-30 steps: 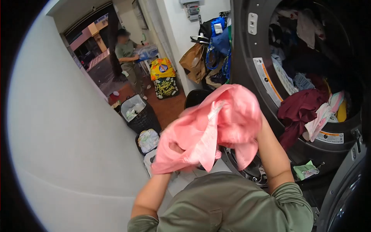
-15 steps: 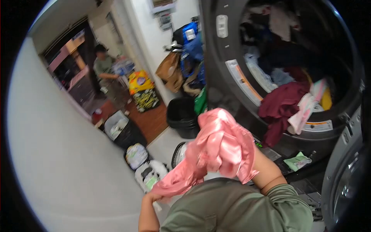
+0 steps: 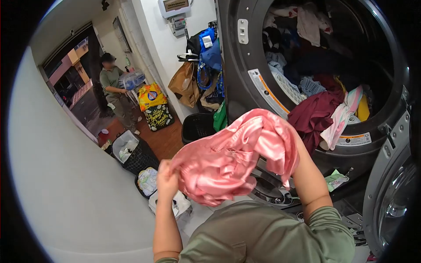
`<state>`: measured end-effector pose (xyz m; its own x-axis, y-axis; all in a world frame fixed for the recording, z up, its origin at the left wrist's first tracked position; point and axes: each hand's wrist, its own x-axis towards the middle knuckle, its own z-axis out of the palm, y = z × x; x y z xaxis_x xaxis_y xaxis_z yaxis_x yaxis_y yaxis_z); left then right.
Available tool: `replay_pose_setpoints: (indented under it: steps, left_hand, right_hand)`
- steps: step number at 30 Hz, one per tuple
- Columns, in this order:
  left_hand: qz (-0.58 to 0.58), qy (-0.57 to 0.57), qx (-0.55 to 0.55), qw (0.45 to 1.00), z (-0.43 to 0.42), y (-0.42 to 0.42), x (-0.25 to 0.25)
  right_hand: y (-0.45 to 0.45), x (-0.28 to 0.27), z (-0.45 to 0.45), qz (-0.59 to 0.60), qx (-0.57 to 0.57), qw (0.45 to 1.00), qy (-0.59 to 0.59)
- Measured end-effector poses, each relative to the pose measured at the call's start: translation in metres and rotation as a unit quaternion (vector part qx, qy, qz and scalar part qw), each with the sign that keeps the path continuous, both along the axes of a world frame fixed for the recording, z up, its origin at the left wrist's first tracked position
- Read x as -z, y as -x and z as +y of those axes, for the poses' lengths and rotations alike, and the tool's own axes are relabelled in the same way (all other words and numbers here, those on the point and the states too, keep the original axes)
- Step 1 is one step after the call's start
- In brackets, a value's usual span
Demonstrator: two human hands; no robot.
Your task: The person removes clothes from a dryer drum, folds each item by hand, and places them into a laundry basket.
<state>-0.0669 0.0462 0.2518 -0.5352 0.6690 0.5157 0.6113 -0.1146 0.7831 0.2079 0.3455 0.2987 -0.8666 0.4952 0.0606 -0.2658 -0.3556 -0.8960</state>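
A shiny pink satin cloth [image 3: 219, 171], bunched with gathered folds, is stretched between my two arms in front of my chest; its exact kind does not show. My left hand [image 3: 168, 179] is closed on the cloth's left end. The right end drapes over my right hand, which hides its fingers; only my right forearm [image 3: 310, 179] shows. Beyond the cloth is the open drum of a dark dryer [image 3: 239, 65], full of mixed laundry. A maroon cloth [image 3: 313, 116] and a white-and-pink striped cloth [image 3: 342, 118] spill over its rim.
The round machine door [image 3: 390, 197] hangs open at right. A green-and-white packet [image 3: 337, 179] lies below the drum. Black basket [image 3: 197, 128], lined hamper [image 3: 131, 151] and bags [image 3: 153, 116] stand to the left. Another person [image 3: 112, 83] holds a clear container near the doorway.
My left hand has risen, lifting the cloth's left end and spreading the cloth wider. The view has shifted slightly, and the cloth's right part has moved a little right.
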Motion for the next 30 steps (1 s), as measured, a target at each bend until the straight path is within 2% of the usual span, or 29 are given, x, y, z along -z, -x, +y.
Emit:
replay_pose_setpoints:
  steps: [1,2,3,4,5,6,8,10,11,12,13,15,16,18,19,21,22,24,25,26,27,29,30]
  left_hand:
    - [0.054,0.022,-0.058,0.997,0.003,0.0,-0.015]
    - [0.108,0.048,-0.117,0.986,0.006,0.0,-0.027]
    - [0.106,0.104,-0.089,0.985,0.012,-0.002,-0.034]
    - [0.092,0.168,-0.059,0.98,0.023,-0.002,-0.03]
    - [-0.008,0.211,-0.003,0.977,0.034,-0.016,-0.038]
    - [-0.089,0.215,0.06,0.971,0.049,-0.028,-0.039]
    - [-0.094,0.253,0.116,0.956,0.076,-0.037,-0.049]
    - [-0.09,0.079,0.142,0.983,0.099,-0.033,-0.042]
    - [0.017,0.187,0.074,0.979,0.099,-0.021,-0.051]
    - [0.124,0.287,0.006,0.95,0.093,-0.01,-0.067]
    - [0.182,0.295,-0.021,0.938,0.091,0.007,-0.063]
    - [0.097,0.317,0.016,0.943,0.089,0.04,-0.046]
    - [0.035,0.331,0.023,0.943,0.09,0.051,-0.037]
    - [-0.068,0.194,0.128,0.97,0.097,0.057,-0.001]
    - [-0.166,0.31,0.183,0.918,0.092,0.037,-0.027]
    - [-0.082,0.23,0.175,0.954,0.109,0.039,0.02]
    - [-0.013,0.254,0.128,0.959,0.119,0.046,0.032]
    - [-0.127,0.263,0.094,0.952,0.127,0.063,0.045]
    - [-0.108,0.22,0.067,0.967,0.135,0.079,0.077]
    - [-0.097,0.203,0.059,0.972,0.136,0.085,0.084]
    - [-0.087,0.186,0.052,0.977,0.136,0.088,0.091]
    - [-0.052,0.157,0.031,0.986,0.133,0.092,0.11]
    - [-0.094,0.156,0.011,0.983,0.126,0.091,0.126]
  right_hand:
    - [0.007,-0.011,-0.02,-0.056,-0.003,0.992,0.11]
    - [0.007,-0.004,-0.019,-0.194,0.003,0.977,-0.084]
    - [0.008,0.01,-0.024,-0.305,0.098,0.879,-0.354]
    - [0.01,0.024,-0.033,-0.378,0.182,0.69,-0.589]
    - [0.014,0.023,-0.046,-0.335,0.22,0.685,-0.609]
    - [0.023,0.015,-0.061,-0.277,0.176,0.806,-0.493]
    - [0.046,0.036,-0.079,-0.14,0.053,0.9,-0.409]
    - [0.07,0.032,-0.085,-0.24,0.002,0.857,-0.455]
    - [0.085,0.058,-0.068,-0.266,0.068,0.832,-0.482]
    - [0.088,0.054,-0.057,-0.281,0.14,0.813,-0.491]
    - [0.091,0.044,-0.048,-0.295,0.165,0.814,-0.472]
    - [0.102,0.026,-0.04,-0.309,0.18,0.813,-0.459]
    - [0.113,0.024,-0.046,-0.28,0.156,0.849,-0.42]
    - [0.141,0.025,-0.063,-0.221,0.108,0.91,-0.335]
    - [0.154,0.028,-0.067,-0.201,0.035,0.909,-0.363]
    - [0.173,0.026,-0.075,-0.175,-0.08,0.896,-0.4]
    - [0.172,0.028,-0.07,-0.151,-0.053,0.875,-0.456]
    - [0.163,0.034,-0.053,-0.099,0.001,0.822,-0.561]
    - [0.152,0.023,-0.045,-0.127,0.054,0.801,-0.582]
    - [0.136,0.009,-0.039,-0.15,0.117,0.779,-0.598]
    - [0.119,-0.008,-0.036,-0.182,0.159,0.791,-0.561]
    - [0.085,-0.032,-0.027,-0.175,0.281,0.721,-0.608]
    - [0.069,-0.044,-0.027,-0.171,0.326,0.702,-0.61]
